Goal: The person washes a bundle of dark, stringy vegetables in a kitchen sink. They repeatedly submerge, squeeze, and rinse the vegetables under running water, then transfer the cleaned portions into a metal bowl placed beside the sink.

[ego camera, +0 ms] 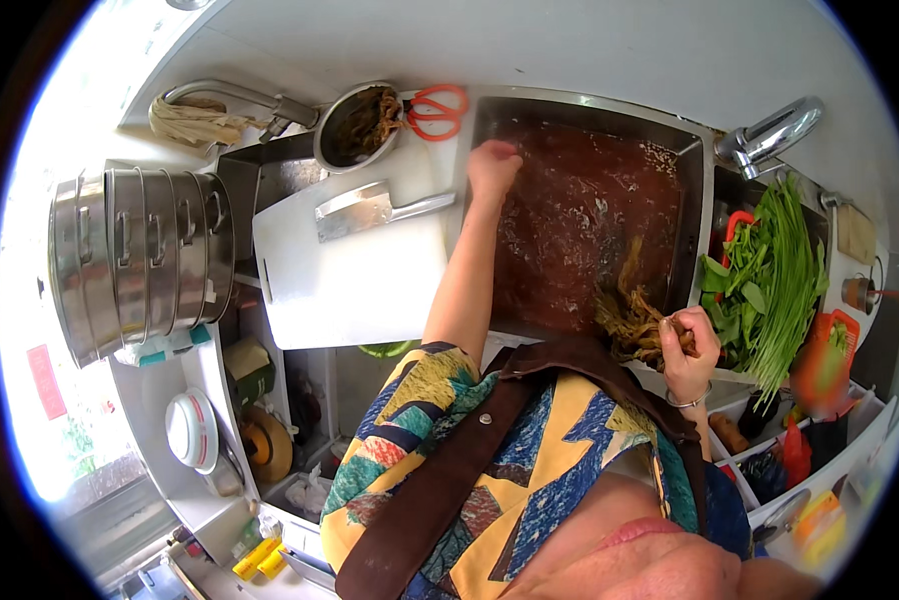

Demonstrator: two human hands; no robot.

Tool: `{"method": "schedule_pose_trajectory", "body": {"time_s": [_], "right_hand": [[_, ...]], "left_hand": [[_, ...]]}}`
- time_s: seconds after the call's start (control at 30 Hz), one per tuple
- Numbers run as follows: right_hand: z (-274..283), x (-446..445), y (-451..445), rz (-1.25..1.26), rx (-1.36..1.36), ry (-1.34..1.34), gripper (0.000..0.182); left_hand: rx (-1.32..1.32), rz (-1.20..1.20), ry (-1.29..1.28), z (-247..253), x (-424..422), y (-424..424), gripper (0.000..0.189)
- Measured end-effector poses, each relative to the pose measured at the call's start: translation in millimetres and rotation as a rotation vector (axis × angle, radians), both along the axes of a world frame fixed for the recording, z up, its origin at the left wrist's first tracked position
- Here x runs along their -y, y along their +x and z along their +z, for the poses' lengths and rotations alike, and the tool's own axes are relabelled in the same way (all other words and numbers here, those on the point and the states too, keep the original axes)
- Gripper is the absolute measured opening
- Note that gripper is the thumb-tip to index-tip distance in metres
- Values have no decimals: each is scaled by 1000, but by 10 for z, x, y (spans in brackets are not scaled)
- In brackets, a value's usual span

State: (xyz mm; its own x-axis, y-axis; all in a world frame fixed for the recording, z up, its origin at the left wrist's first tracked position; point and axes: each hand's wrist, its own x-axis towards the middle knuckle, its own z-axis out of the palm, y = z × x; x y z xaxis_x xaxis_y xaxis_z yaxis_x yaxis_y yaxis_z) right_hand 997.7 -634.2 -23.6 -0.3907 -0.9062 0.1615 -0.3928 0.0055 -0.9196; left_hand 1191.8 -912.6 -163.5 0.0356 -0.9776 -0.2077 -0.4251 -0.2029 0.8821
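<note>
My right hand (689, 346) grips a bunch of wet, brownish-green leafy vegetables (633, 315), probably pickled greens, at the front right corner of a steel sink (689, 217). The bunch hangs partly over the reddish-brown water (569, 202) in the basin. At the sink's back left, my left hand (493, 171) is above the rim with its fingers curled, and no object shows in it. More of the brown greens (370, 124) lie in a steel bowl (328, 146). A cleaver (355, 211) rests on the white cutting board (352, 292), left of my left forearm.
Orange-handled scissors (438, 112) lie beside the bowl. Stacked steel steamer pots (145, 259) stand far left. A chrome faucet (779, 139) rises behind a smaller right basin holding long green stalks (783, 277) and leafy greens (742, 292). Another faucet (295, 111) is at left.
</note>
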Motion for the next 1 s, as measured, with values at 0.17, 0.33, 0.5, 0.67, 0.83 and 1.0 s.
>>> {"method": "schedule_pose_trajectory", "body": {"time_s": [0.17,0.33,0.5,0.67,0.83,1.0], "right_hand": [[46,1,48,-1,-31,15,13],[70,-63,76,-14,-54,16,13],[15,-152,61,-59,-49,21,13],[-31,-134,14,-84,-42,6,13],[-4,-104,11,-88,-52,-17,13],[25,-60,5,-72,-48,-7,13]], "left_hand": [[744,-337,-164,-273,-137,-186,51],[1057,-639,129,-747,-114,-166,51],[1119,-670,161,-855,-210,-175,40],[935,-611,-275,-314,-363,-238,22],[749,-191,-853,603,-88,-99,32],[1024,48,-728,388,563,218,35]]}}
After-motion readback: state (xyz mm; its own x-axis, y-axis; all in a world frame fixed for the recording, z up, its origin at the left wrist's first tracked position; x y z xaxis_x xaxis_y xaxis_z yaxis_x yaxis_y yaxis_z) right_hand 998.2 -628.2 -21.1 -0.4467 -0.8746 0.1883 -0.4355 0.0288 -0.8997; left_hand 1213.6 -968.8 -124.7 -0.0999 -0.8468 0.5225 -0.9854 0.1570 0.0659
